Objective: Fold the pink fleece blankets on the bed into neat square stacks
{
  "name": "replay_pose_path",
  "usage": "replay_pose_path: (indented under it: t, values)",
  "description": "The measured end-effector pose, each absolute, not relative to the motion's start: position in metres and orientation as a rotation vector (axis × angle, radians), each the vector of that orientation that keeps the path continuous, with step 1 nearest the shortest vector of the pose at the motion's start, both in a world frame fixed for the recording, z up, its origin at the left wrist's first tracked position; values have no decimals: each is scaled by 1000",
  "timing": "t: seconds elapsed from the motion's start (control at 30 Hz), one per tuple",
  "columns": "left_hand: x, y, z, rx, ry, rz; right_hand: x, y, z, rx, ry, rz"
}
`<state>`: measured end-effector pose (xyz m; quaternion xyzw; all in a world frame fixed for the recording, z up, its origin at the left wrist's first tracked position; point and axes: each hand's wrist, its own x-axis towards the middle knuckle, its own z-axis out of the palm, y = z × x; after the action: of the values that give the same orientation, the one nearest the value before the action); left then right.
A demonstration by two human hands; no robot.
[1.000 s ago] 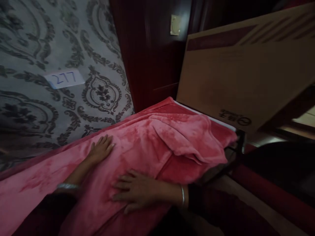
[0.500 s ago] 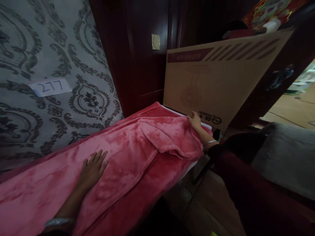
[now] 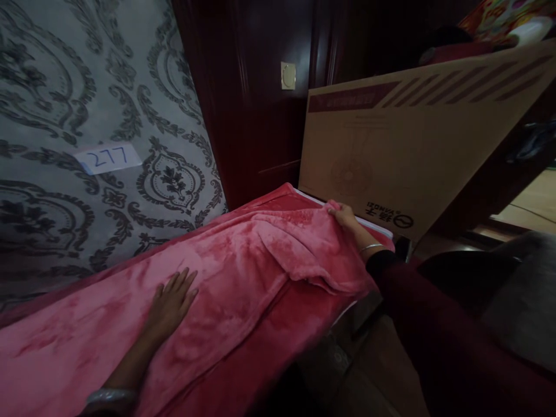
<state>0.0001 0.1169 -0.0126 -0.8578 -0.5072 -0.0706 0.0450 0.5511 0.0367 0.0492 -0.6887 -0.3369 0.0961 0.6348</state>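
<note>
One plush pink blanket (image 3: 226, 278) lies over a darker red plush cover (image 3: 299, 315) beside the grey-patterned wallpaper (image 3: 113, 69); my left hand (image 3: 170, 306) rests flat on it, fingers spread and gripping nothing, while my right hand (image 3: 344, 217) pinches its far end near the brown cardboard box (image 3: 399, 147).

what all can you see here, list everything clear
plush fabric: count unclear, pink and red, centre
cardboard box: one, brown, behind fabric's far end
277 card: one, white, on wallpaper
patterned wallpaper: one wall, grey, left
wood panel: one, dark red, middle, behind
square plate: one, pale yellow, on panel
fuzzy cover: one, grey, right edge
bangles: two, silver, one on each wrist
right sleeve: one, dark red, right side
left hand: one, bare, flat on fabric
right hand: one, bare, gripping fabric
</note>
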Motion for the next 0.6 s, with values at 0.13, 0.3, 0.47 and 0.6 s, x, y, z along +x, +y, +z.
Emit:
replay_pose_path:
  t: [0.13, 0.3, 0.47, 0.6]
  values:
    - [4, 114, -9, -2635, -1593, -199, 508, 38, 91, -1519, -1046, -2]
    - [12, 103, 4, -2658, -1706, -352, 367, -16, 86, -1268, -1844, -327]
    - [37, 78, 14, -2841, -1909, -1160, 264, -75, 12, -1128, -2303, -168]
    - [74, 55, 12, -3004, -1907, -1505, 268, -92, -16, -1143, -2182, -97]
